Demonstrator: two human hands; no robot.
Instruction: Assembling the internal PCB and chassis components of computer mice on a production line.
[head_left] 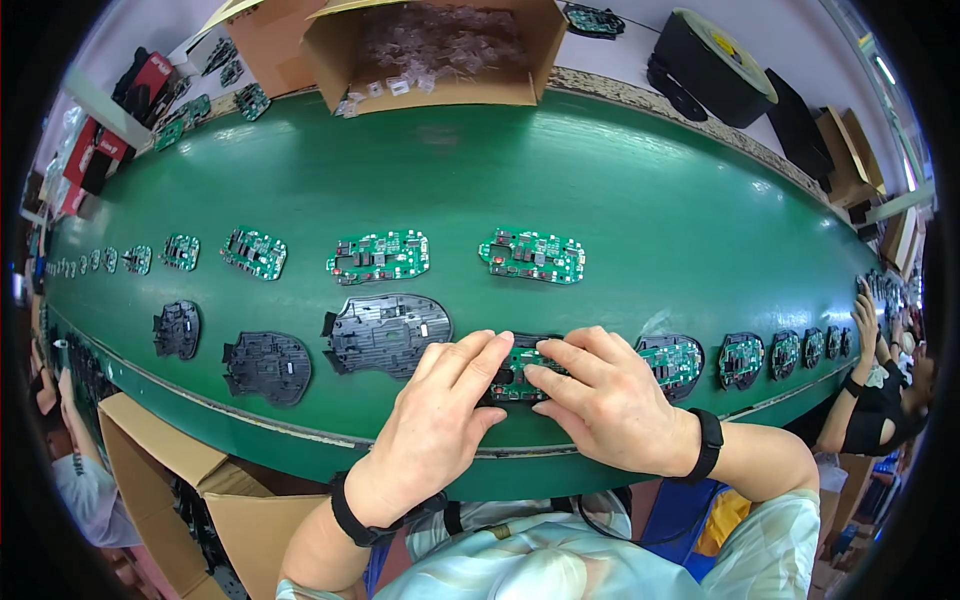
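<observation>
A green circuit board (517, 366) lies in a black plastic shell (535, 338) at the near edge of the green bench, under both my hands. My left hand (432, 415) grips its left end, fingers on the far side and thumb on the near side. My right hand (610, 400) bends over the right part, its fingertips pressed on the board and rim. The hands hide much of this piece. Close to my left hand lies a bare black shell (385, 330). Just right of my right hand sits another shell with a board in it (675, 362).
Loose green boards (378, 257) run in a row beyond my hands, with further shells (267, 365) at left. Filled shells (741, 360) continue rightward towards another person's hand (866, 315). A carton of clear plastic parts (430, 95) stands at the back; an open carton (165, 455) stands front left.
</observation>
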